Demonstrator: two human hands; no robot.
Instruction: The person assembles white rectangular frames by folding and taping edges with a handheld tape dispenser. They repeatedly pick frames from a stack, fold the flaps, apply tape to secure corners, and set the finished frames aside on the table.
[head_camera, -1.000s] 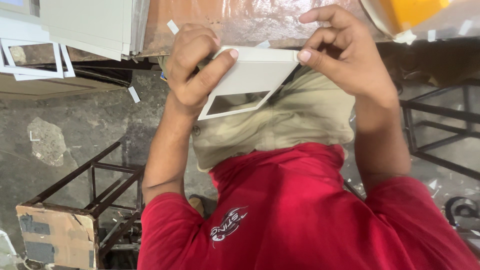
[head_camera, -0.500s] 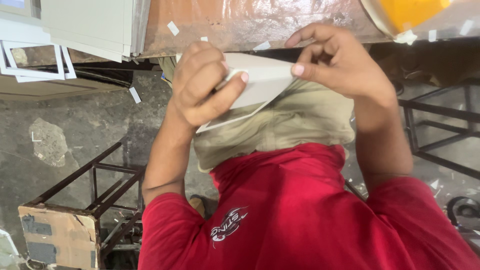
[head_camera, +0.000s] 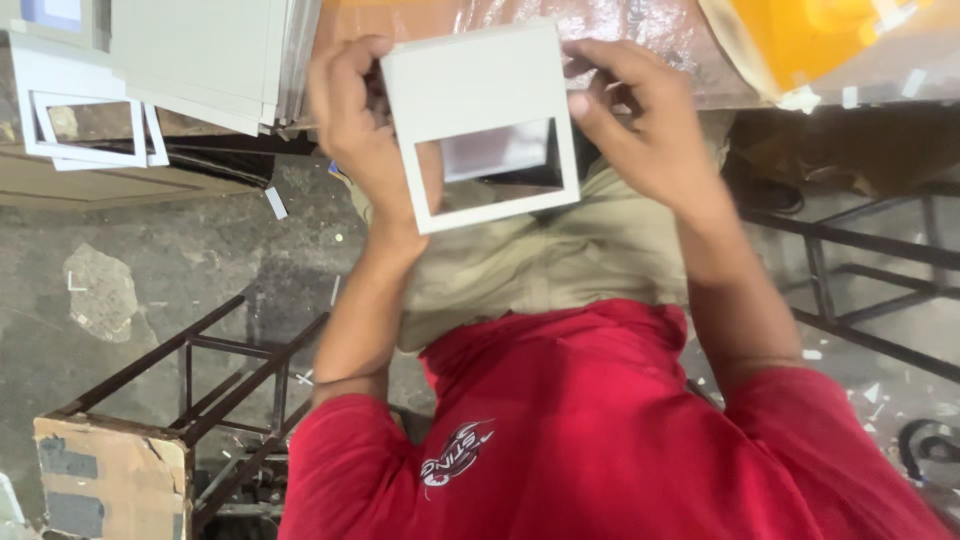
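Head view, upside down: left hand (head_camera: 352, 120) and right hand (head_camera: 640, 120) each pinched a side edge of a flat white plastic plate (head_camera: 478, 95), fingers curled shut on it. Plate was square, smooth, matte, with a rectangular cutout (head_camera: 497, 160) in its lower half, held in front of tan trousers (head_camera: 560, 250). Red shirt (head_camera: 600, 430) below. Beside the left hand, a stack of similar white panels (head_camera: 200, 55); dark metal frame (head_camera: 230, 370) stood on rough concrete floor (head_camera: 120, 260).

A plastic-wrapped brown bench (head_camera: 640, 30) ran along twelve o'clock, bearing stacked grey panels (head_camera: 200, 50) at eleven and a yellow object (head_camera: 800, 35) at one.
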